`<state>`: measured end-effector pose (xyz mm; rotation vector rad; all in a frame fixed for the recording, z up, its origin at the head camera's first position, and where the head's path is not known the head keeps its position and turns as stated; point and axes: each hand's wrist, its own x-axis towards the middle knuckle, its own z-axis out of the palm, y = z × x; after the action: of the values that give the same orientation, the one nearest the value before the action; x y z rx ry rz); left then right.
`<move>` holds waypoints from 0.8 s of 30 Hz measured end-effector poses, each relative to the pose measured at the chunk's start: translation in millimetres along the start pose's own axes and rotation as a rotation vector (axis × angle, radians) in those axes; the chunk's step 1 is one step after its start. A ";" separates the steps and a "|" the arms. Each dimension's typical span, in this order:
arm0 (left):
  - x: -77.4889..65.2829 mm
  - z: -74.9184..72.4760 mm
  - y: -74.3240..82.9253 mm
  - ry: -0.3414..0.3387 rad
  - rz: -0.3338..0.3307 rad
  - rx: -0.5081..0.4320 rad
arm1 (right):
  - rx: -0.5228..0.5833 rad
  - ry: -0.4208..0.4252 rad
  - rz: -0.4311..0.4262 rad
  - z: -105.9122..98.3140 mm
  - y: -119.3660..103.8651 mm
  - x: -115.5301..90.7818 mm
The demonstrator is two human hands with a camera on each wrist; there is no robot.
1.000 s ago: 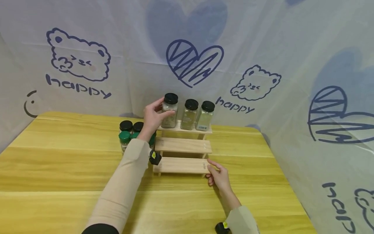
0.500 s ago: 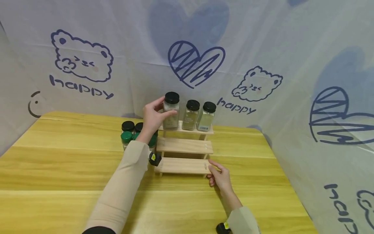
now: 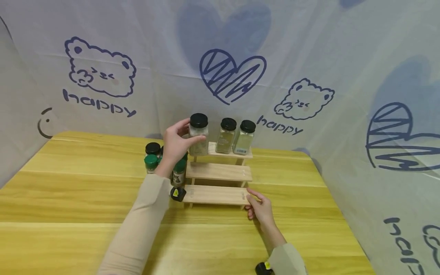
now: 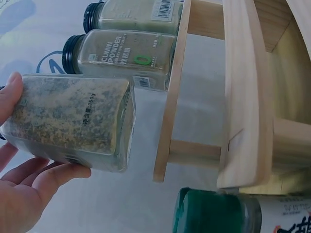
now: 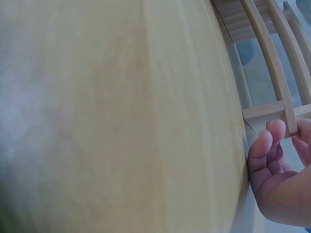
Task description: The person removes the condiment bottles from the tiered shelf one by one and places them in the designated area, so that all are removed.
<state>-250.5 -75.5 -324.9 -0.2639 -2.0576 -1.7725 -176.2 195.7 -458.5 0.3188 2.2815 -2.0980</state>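
Observation:
My left hand [image 3: 175, 147] grips a square glass spice jar [image 4: 73, 119] with a black lid and speckled contents, thumb on one side and fingers on the other. In the left wrist view, a gap shows between the jar's base and the top board of a three-step wooden spice rack [image 3: 216, 194]. On that top board stand a cumin powder jar [image 3: 225, 139] and a jar of pale powder [image 3: 244, 141], both black-lidded. My right hand [image 3: 262, 210] pinches the right end of the rack's lowest board; the right wrist view shows its curled fingers [image 5: 262, 145] there.
Left of the rack, partly behind my left arm, stand several more jars, including a black-lidded jar [image 3: 152, 148] and green-lidded jars, one with a printed label [image 3: 178, 177]. A white printed cloth [image 3: 165, 49] hangs behind the wooden table [image 3: 86, 183].
The left hand has shifted the held jar left and slightly lower, away from the two jars on the top board. My right hand keeps its place on the rack's end.

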 end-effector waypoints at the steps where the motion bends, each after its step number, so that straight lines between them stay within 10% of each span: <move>1: -1.3 -1.1 0.4 0.000 0.004 0.002 | -0.002 0.000 -0.002 -0.1 0.3 0.3; 24: -35.9 -22.1 -3.1 -0.037 0.027 0.016 | 0.013 -0.021 -0.032 -1.1 -2.3 -2.2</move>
<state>-215.4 -93.3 -340.5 -0.3200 -2.0825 -1.7475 -174.3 196.4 -455.9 0.2609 2.2773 -2.1221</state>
